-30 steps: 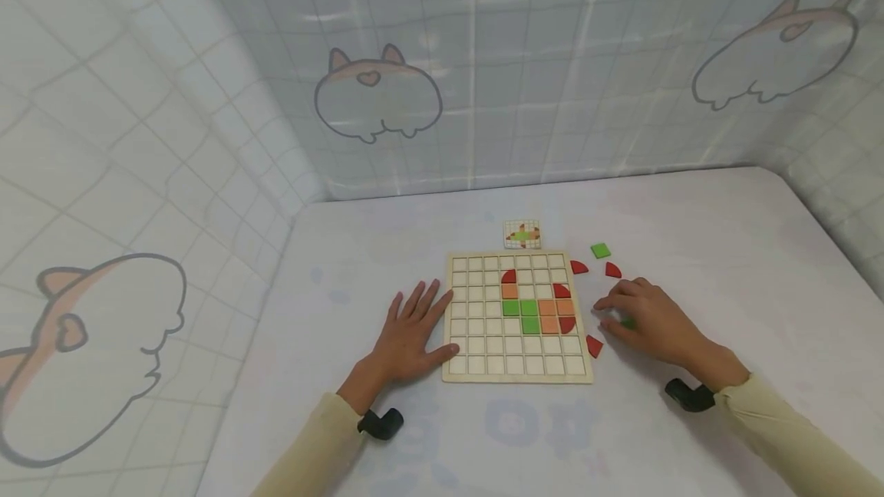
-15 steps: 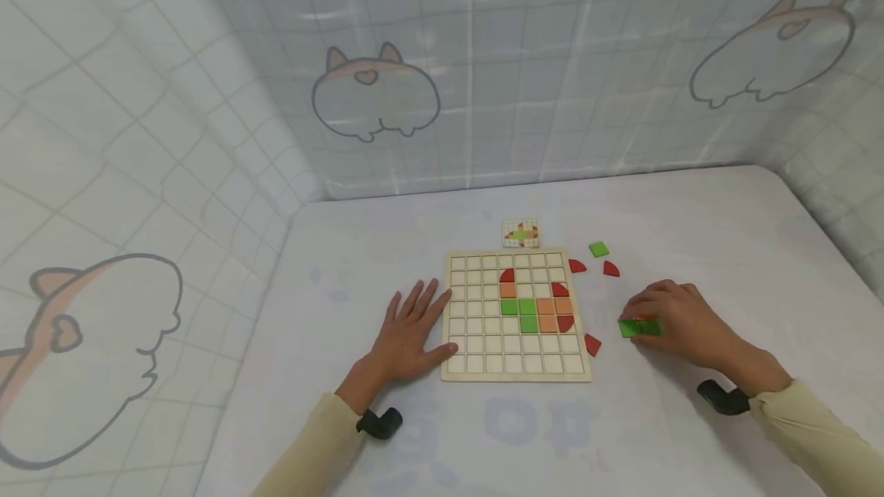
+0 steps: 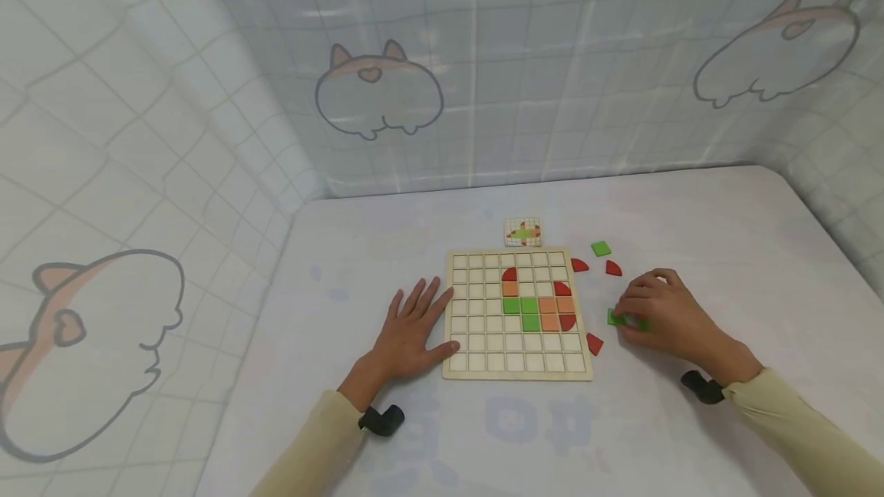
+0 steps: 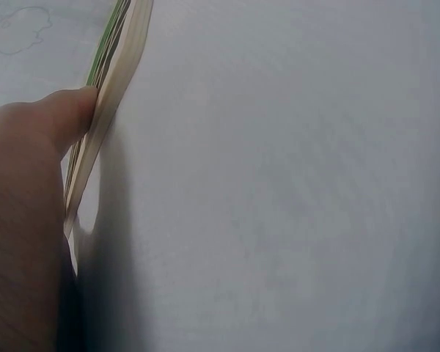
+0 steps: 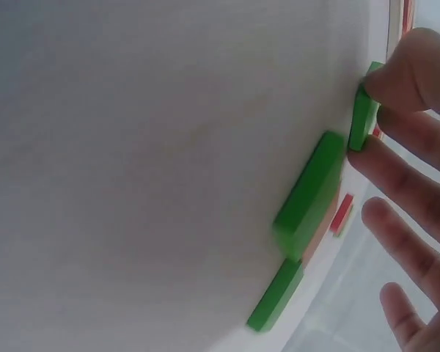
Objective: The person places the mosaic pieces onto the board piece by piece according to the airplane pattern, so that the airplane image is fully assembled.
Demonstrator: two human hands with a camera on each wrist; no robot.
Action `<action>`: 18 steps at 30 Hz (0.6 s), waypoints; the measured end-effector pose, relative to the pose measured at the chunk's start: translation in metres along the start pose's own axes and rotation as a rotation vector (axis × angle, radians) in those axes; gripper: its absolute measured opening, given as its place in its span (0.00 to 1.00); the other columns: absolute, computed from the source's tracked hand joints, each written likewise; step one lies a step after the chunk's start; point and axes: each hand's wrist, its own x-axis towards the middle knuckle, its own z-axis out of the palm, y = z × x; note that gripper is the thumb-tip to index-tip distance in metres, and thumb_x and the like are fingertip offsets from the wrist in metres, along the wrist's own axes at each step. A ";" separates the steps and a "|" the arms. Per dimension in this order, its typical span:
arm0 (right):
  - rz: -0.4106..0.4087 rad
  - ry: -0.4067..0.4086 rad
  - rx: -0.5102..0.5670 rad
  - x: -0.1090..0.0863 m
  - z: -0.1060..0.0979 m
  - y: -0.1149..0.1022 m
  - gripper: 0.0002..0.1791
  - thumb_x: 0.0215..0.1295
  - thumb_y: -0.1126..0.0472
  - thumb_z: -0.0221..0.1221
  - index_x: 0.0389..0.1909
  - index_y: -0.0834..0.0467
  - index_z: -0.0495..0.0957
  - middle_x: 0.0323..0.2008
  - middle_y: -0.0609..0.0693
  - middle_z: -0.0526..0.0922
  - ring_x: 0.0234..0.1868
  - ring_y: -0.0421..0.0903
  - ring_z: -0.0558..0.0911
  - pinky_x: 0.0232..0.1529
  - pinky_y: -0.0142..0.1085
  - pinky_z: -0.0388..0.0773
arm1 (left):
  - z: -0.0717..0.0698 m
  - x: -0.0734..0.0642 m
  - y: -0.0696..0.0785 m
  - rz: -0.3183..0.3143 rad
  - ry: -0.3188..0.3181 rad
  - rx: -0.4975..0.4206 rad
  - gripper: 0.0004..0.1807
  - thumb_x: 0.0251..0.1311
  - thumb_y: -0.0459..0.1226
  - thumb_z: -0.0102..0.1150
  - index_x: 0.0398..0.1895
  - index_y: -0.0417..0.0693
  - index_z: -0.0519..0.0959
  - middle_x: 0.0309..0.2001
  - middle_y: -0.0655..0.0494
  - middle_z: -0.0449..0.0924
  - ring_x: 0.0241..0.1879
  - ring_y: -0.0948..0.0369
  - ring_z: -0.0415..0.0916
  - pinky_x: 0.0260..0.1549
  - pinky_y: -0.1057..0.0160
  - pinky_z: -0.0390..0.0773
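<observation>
A wooden grid board [image 3: 476,363] lies on the table, with red quarter-circles and orange and green squares set in some of its cells. My left hand [image 3: 409,337] rests with spread fingers at the board's left edge; in the left wrist view its thumb [image 4: 77,117] touches the side of the board. To the right of the board, my right hand [image 3: 663,317] pinches a green square tile [image 5: 363,117] between thumb and fingers. Close below that hand lie other green tiles [image 5: 312,194], largely hidden by it in the head view.
A small pattern card [image 3: 522,232] lies behind the board. A loose green tile [image 3: 601,248] and red quarter-circles [image 3: 613,268] are to the back right. Another red piece [image 3: 594,343] sits by the board's right edge. Tall patterned walls [image 3: 511,98] enclose the table.
My right hand first drew back to the right over the green tiles, then came left again with a green tile at its fingertips. The left hand and the board have stayed put.
</observation>
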 end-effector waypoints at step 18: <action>-0.103 0.116 0.052 0.057 0.021 -0.029 0.09 0.40 0.57 0.72 0.26 0.50 0.85 0.25 0.41 0.83 0.36 0.46 0.77 0.47 0.55 0.67 | -0.003 0.000 0.001 -0.016 -0.035 0.006 0.48 0.62 0.72 0.34 0.80 0.61 0.42 0.79 0.54 0.34 0.77 0.52 0.30 0.69 0.40 0.35</action>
